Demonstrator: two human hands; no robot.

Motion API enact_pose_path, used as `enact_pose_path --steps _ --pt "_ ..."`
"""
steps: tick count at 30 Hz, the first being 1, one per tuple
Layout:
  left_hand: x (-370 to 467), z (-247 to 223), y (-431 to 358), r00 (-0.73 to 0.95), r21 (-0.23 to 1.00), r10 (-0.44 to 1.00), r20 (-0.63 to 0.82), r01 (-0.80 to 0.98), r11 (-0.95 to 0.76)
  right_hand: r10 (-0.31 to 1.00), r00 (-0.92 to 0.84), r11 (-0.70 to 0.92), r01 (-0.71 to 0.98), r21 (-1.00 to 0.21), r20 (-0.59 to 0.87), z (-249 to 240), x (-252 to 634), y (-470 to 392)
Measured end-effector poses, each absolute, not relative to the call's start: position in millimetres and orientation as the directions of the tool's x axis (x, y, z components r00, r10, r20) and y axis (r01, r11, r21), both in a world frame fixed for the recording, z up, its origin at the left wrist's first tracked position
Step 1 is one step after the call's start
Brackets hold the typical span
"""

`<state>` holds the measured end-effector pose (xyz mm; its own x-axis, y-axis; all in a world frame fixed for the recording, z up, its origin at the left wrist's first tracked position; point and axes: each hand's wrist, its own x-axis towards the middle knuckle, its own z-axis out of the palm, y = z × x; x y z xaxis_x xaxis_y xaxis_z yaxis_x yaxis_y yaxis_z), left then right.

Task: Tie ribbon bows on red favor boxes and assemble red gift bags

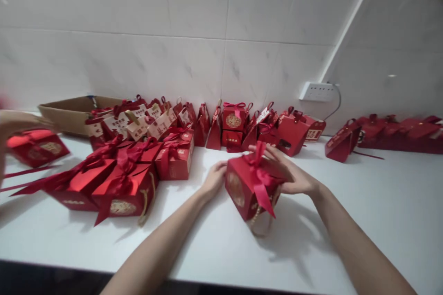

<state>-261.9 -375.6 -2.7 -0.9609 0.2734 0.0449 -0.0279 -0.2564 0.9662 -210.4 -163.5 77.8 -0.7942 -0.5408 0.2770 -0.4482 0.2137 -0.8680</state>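
Observation:
A red gift box with a red ribbon bow and a gold cord handle is between my hands above the white table. My right hand grips its right and back side, fingers bent over the top edge. On the box's left side is my left hand, its fingers curled against the far left corner and partly hidden by the box.
Several red ribboned boxes stand together at left. A person's hand is beside another red box at far left. Small red bags, a cardboard box and a power strip are at the back.

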Motion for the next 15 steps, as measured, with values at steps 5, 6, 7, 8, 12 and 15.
enact_pose_path --steps 5,6,7,8,12,15 --pt "-266.3 5.0 -387.4 -0.925 0.964 0.378 -0.028 -0.125 -0.234 -0.426 -0.891 0.324 -0.31 -0.894 0.155 49.5 -224.1 -147.9" --pt "-264.8 6.2 -386.5 -0.918 0.966 0.395 -0.043 -0.139 -0.218 -0.315 -0.934 0.326 -0.273 -0.905 0.169 45.4 -225.7 -146.8" --pt "-263.2 7.1 -385.2 -0.912 0.968 0.407 -0.058 -0.152 -0.202 -0.207 -0.964 0.324 -0.229 -0.918 0.167 42.8 -226.5 -145.7" --pt "-261.6 8.0 -383.7 -0.906 0.97 0.416 -0.07 -0.158 -0.182 -0.125 -0.981 0.319 -0.18 -0.931 0.146 41.9 -226.6 -144.4" --pt "-255.3 11.9 -379.7 -0.894 0.998 0.448 0.01 -0.019 -0.061 -0.104 -0.994 0.275 0.004 -0.961 -0.034 47.2 -222.4 -141.1" --pt "-250.5 16.3 -380.1 -0.919 0.993 0.376 0.118 0.12 -0.017 -0.158 -0.987 0.271 -0.008 -0.962 -0.037 48.3 -219.6 -142.5"
